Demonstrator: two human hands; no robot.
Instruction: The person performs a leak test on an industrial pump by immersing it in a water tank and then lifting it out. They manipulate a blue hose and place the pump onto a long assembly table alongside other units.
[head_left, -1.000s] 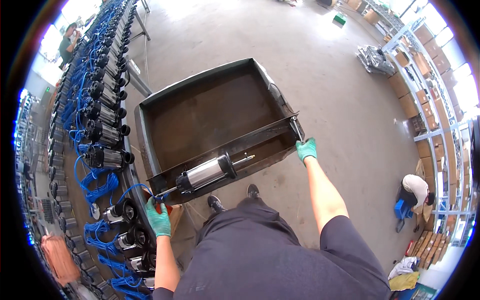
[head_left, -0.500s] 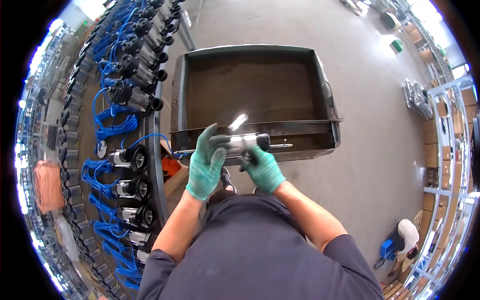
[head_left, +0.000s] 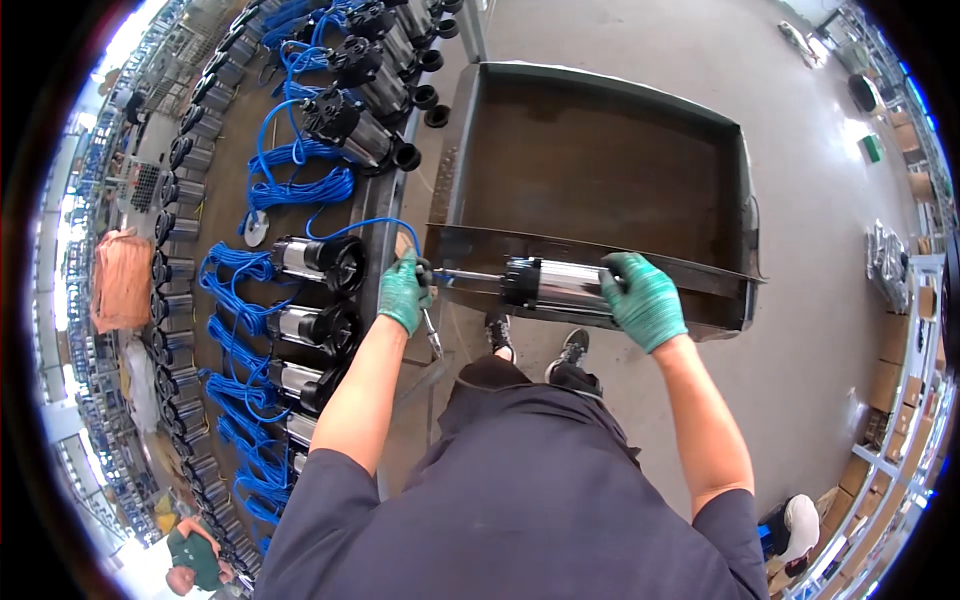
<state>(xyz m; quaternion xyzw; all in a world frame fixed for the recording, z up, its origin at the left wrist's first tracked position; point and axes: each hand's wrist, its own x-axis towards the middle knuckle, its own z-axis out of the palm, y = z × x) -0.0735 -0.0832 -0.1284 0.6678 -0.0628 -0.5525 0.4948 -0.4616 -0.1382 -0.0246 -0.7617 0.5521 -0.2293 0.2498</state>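
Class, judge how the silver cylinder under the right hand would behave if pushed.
The silver cylinder would likely roll, its body being round. Its shiny surface looks smooth, so it may feel slippery. Apparently metal, it may be heavy.

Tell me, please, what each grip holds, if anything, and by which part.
The right grip holds the silver cylindrical pump around its right end. The left grip is by the left end of the rod; its hold cannot be told.

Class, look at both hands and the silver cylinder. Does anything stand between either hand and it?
Nothing visible blocks the right hand, which overlaps the right end of the silver cylinder. Between the left hand and the cylinder runs a thin metal rod.
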